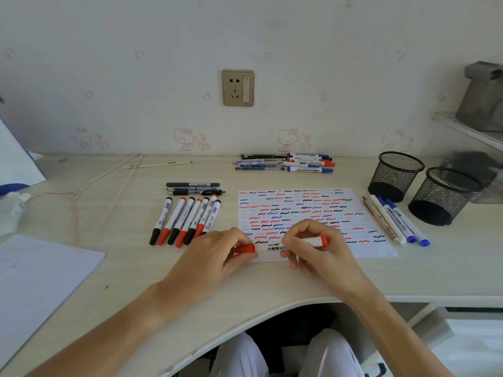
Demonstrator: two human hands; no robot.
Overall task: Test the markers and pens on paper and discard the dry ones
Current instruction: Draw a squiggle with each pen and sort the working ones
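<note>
While my left hand (217, 251) pinches the red cap (245, 248), my right hand's (313, 240) fingers (292, 242) grip the marker (275, 248), held level just over the paper's (375, 250) near edge on the tabletop (136, 268).

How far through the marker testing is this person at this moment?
Well along: the paper is nearly covered in squiggles. In hand: the left hand and right hand hold a red marker. Possibly left: the marker row or the pile at the back; which are tested is unclear.
</note>
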